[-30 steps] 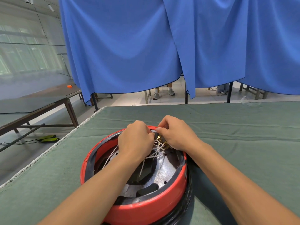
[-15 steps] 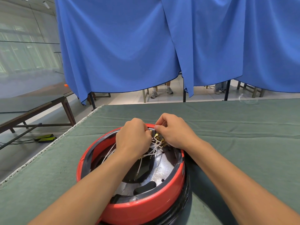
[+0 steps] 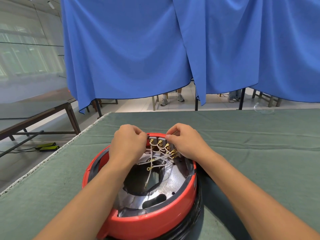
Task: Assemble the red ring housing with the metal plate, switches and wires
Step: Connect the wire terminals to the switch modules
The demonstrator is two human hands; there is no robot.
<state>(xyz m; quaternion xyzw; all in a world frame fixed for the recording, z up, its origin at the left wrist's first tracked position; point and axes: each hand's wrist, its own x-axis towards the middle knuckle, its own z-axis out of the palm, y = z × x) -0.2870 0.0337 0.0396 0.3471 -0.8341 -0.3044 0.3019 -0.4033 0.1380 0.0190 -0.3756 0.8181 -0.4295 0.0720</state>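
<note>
The red ring housing (image 3: 152,220) lies on the green table, its open side up. A shiny metal plate (image 3: 174,179) with dark cut-outs sits inside it. At the far rim stands a row of grey switches (image 3: 160,140) with brass terminals. White wires (image 3: 156,161) run from them down over the plate. My left hand (image 3: 129,144) grips the left end of the switch row with curled fingers. My right hand (image 3: 187,141) pinches the right end of the row at the rim.
A black ring (image 3: 195,217) lies under the housing. The green cloth table (image 3: 259,153) has its left edge (image 3: 52,156) close by. Blue curtains (image 3: 155,49) hang behind it, a clear plastic piece (image 3: 264,109) lies far right, and a brown table (image 3: 34,111) stands left.
My hands have moved apart to the two ends of the switch row, so the switches and their brass terminals now show between them. The view has shifted slightly.
</note>
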